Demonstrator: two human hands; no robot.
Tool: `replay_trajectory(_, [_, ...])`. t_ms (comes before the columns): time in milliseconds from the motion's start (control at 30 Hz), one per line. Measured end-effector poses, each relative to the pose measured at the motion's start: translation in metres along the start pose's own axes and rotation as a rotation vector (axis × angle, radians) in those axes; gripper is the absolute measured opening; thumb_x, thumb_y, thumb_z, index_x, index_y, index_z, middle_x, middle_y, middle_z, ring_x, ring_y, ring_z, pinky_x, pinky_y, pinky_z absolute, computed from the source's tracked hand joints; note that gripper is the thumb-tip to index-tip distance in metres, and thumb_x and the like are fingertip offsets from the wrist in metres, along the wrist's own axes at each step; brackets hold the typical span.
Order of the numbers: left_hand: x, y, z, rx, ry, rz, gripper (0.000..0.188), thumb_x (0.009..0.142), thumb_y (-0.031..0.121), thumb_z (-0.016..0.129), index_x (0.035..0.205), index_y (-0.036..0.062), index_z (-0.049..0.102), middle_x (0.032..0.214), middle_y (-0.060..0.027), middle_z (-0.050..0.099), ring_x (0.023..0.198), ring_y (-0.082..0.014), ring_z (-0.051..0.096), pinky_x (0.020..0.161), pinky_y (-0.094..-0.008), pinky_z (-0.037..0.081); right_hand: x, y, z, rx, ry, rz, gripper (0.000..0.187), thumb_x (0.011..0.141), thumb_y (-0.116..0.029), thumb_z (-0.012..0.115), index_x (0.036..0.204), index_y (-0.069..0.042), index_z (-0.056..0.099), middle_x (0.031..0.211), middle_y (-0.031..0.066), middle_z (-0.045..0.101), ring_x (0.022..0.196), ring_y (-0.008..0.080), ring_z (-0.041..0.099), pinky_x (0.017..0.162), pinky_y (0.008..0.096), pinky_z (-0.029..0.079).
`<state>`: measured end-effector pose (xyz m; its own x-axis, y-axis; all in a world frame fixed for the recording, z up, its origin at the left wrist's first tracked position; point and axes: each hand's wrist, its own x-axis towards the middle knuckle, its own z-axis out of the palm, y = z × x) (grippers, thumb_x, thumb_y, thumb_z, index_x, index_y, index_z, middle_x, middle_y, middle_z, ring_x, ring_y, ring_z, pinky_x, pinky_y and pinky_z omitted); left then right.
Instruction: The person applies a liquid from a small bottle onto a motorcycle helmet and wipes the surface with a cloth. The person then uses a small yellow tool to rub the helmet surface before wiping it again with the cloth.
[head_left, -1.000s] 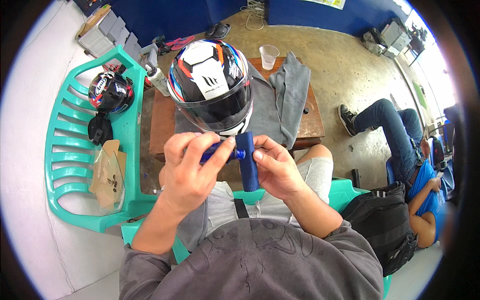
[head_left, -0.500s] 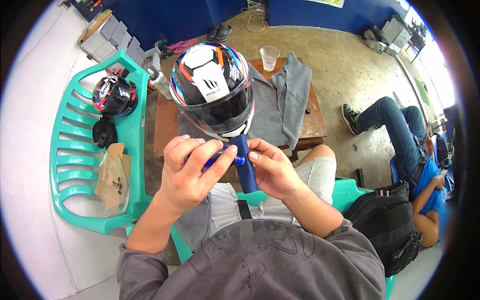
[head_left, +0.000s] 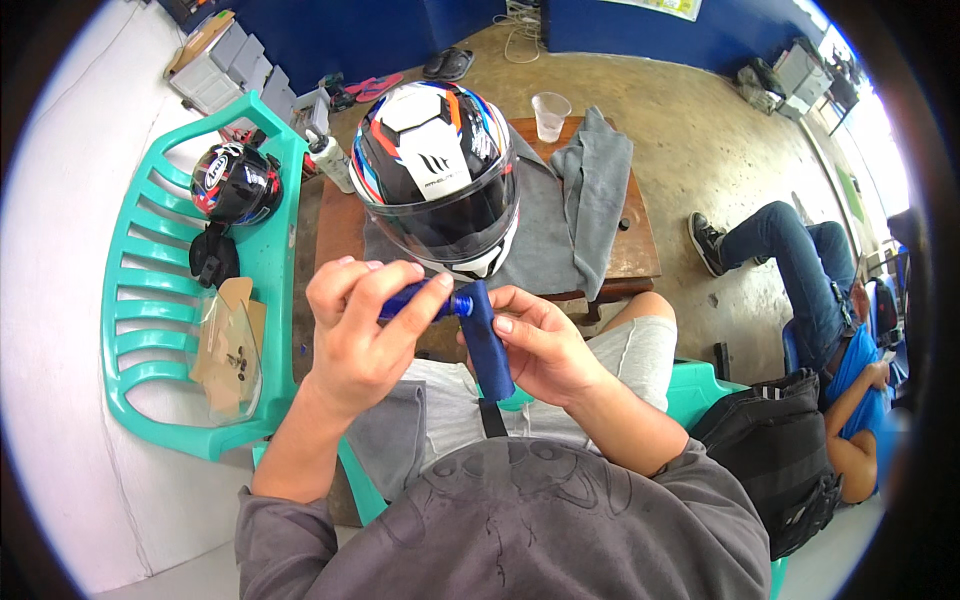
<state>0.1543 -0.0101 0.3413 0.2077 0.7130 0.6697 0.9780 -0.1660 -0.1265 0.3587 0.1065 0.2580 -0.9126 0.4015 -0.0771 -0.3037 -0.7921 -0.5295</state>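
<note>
- Blue and small, the bottle (head_left: 403, 302) lay nearly sideways in the air above the person's lap, its neck at the upper part of the navy cloth (head_left: 489, 348), looking right against it from above.
- The left hand (head_left: 362, 318) was partly closed around the bottle, knuckles up, its fingers curved over the top.
- The right hand (head_left: 541, 342) pinched the navy cloth by its right side, thumb on the near face; the fingers behind were partly hidden. The cloth hung as a narrow upright strip between the two hands.
- Just beyond both hands, a white, black and multicoloured helmet (head_left: 432, 165) sat on a grey towel (head_left: 590, 190), its dark visor facing the person.
- The towel was spread over a brown wooden counter (head_left: 640, 258), one part bunched up on the right.
- A clear plastic cup (head_left: 551, 122) stood near the counter's far edge, and a small black cap (head_left: 624, 224) lay right of the towel.
- On the left, a green plastic chair (head_left: 272, 345) carried a second, darker helmet (head_left: 240, 190) and a clear visor (head_left: 232, 385) over cardboard (head_left: 238, 293).
- To the right were a black backpack (head_left: 765, 455) and a seated person in a blue shirt (head_left: 850, 388).
</note>
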Motion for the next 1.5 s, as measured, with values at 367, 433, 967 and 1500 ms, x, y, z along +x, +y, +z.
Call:
replay_trajectory(367, [-0.009,-0.002,0.003,-0.012,-0.002,-0.031,0.046,0.073,0.012,0.080,0.117,0.0246,0.084,0.117,0.0051,0.068,0.114,-0.0208,0.054,0.113,-0.0480,0.037,0.004,0.005,0.001,-0.015,0.033,0.001,0.030,0.110,-0.021,0.067,0.133,-0.002,0.060,0.123,0.0168,0.073,0.107,0.0213,0.075,0.095,0.0394,0.062])
replay_trajectory(433, [-0.010,-0.002,0.004,0.012,0.020,-0.003,0.046,0.073,0.012,0.080,0.117,0.0252,0.084,0.117,0.0051,0.068,0.115,-0.0206,0.054,0.114,-0.0481,0.036,0.004,0.004,0.002,-0.021,0.045,0.008,0.030,0.110,-0.021,0.066,0.133,-0.002,0.060,0.123,0.0169,0.073,0.108,0.0220,0.074,0.096,0.0397,0.062])
replay_trajectory(967, [-0.030,0.005,0.016,-0.188,-0.060,-0.252,0.061,0.062,0.001,0.086,0.120,0.0193,0.082,0.123,-0.0036,0.066,0.116,-0.0257,0.062,0.114,-0.0546,0.037,0.007,0.007,0.001,-0.019,0.059,0.050,0.031,0.110,-0.021,0.067,0.133,-0.002,0.060,0.121,0.0190,0.074,0.105,0.0245,0.076,0.095,0.0423,0.062])
replay_trajectory(1500, [-0.041,-0.010,0.021,0.088,-0.012,-0.201,0.050,0.077,0.012,0.084,0.124,0.0266,0.082,0.114,0.0042,0.063,0.111,-0.0191,0.058,0.121,-0.0544,0.028,0.016,0.017,-0.001,-0.008,0.064,0.091,0.031,0.109,-0.020,0.069,0.133,-0.003,0.060,0.121,0.0153,0.072,0.109,0.0239,0.074,0.094,0.0435,0.064])
